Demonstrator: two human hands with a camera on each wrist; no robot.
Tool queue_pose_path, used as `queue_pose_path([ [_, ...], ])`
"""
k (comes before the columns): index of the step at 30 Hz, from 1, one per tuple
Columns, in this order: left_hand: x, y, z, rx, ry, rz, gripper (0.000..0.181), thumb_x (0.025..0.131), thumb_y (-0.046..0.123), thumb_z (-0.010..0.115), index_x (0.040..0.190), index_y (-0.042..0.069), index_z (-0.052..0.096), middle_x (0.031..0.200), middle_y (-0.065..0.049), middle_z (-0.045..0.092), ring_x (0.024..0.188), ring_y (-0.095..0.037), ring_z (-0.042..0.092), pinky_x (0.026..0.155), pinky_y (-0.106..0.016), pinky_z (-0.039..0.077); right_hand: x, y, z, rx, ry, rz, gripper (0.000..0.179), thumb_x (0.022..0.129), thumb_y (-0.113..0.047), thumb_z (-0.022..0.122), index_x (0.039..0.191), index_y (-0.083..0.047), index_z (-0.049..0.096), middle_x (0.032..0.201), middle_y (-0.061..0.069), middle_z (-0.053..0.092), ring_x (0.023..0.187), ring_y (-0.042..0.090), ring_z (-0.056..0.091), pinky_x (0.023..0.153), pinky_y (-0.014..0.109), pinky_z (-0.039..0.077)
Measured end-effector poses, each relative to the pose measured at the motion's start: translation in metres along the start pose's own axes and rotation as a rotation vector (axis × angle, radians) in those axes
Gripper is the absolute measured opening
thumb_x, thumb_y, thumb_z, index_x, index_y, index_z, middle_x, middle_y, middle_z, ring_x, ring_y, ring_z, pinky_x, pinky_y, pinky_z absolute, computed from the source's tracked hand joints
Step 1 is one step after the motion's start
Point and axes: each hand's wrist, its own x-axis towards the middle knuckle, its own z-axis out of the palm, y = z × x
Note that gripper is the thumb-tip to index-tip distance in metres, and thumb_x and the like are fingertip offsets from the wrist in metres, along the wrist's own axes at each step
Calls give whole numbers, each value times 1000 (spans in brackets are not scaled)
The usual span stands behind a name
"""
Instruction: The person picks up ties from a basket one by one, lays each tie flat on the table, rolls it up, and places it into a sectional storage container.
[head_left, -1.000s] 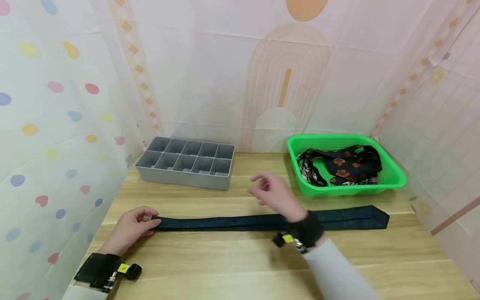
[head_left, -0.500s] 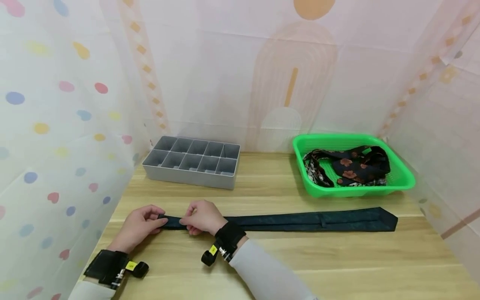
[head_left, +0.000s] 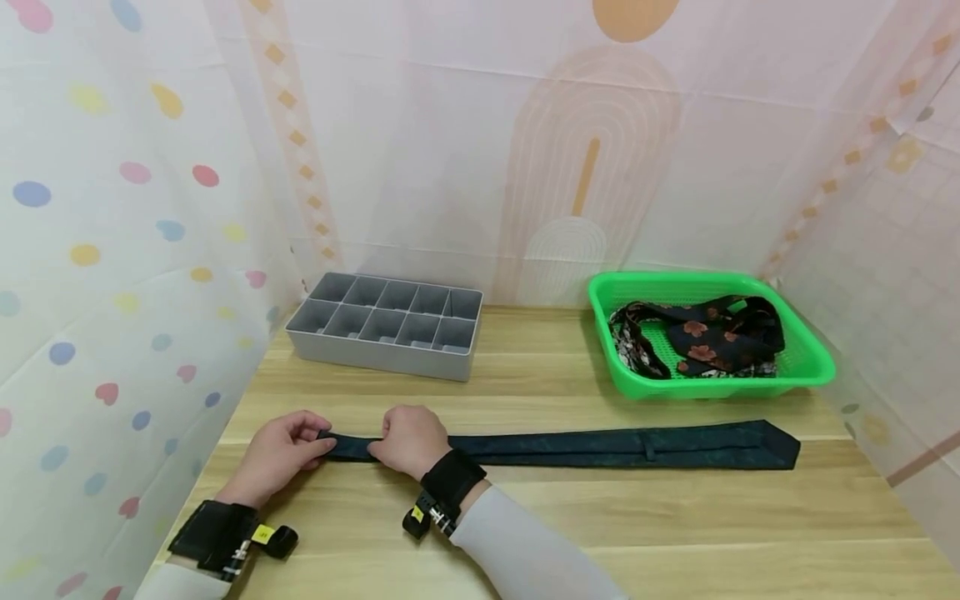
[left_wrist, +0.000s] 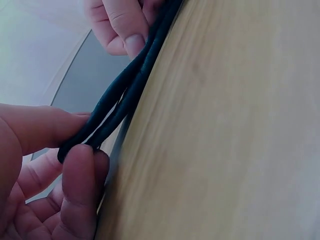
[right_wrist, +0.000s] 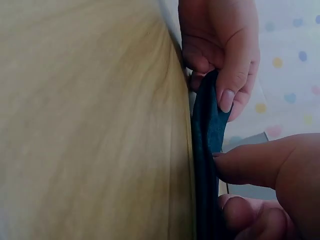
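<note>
A dark teal necktie [head_left: 570,448] lies lengthwise across the table, seam side up, its wide pointed end to the right. My left hand [head_left: 279,454] pinches the narrow end between thumb and fingers. A short way along, my right hand [head_left: 412,442] grips the tie, thumb on top and fingers curled at its far edge. In the left wrist view, the necktie [left_wrist: 132,82] is a folded band raised slightly at the tip. The right wrist view shows the right thumb [right_wrist: 250,162] pressing against the fabric.
Behind the left hand stands a grey divided organizer box [head_left: 378,358] with several compartments. At the back right, a green plastic basket [head_left: 712,387] holds a floral necktie [head_left: 705,333] and other patterned fabric. Printed curtains [head_left: 420,150] enclose the table [head_left: 600,525].
My right hand has moved left along the tie, from above its middle to near the left hand, and now grips it there. The left hand keeps its hold on the narrow end.
</note>
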Motion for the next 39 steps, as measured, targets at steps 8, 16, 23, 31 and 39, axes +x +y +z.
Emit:
queue_pose_path([
  [8,-6,7,1,118,-6,-6,31,99,25,77,119,3,69,79,-4,65,59,-16,59,57,-29,50,2,7,1,44,0,-4,46,86,-36,85,55,-23,52,49,-14,44,50,6,46,52,19,34],
  [16,-8,16,3,-58,-61,-21,45,102,27,73,134,-2,61,92,-9,74,74,-16,72,64,-30,60,3,9,-2,135,-27,17,42,86,-35,85,57,-22,58,43,-12,50,44,7,52,53,20,37],
  [23,-8,19,0,-274,-144,111,42,100,-1,64,139,-10,52,105,-12,72,86,-17,75,73,-36,64,5,15,-7,314,-106,53,36,89,-28,85,63,-19,62,46,-9,56,40,6,56,54,19,43],
  [31,8,36,9,2,-152,289,19,89,5,80,107,10,75,112,-10,76,96,-10,73,76,-28,61,13,29,-17,613,-242,114,19,93,-10,80,82,-13,65,58,0,60,47,8,59,48,19,49],
  [39,24,41,22,71,-275,326,23,82,10,90,95,17,72,117,-11,76,102,-17,72,76,-28,59,14,36,-35,898,-486,66,21,96,10,52,113,-1,55,80,10,66,59,16,68,56,22,58],
])
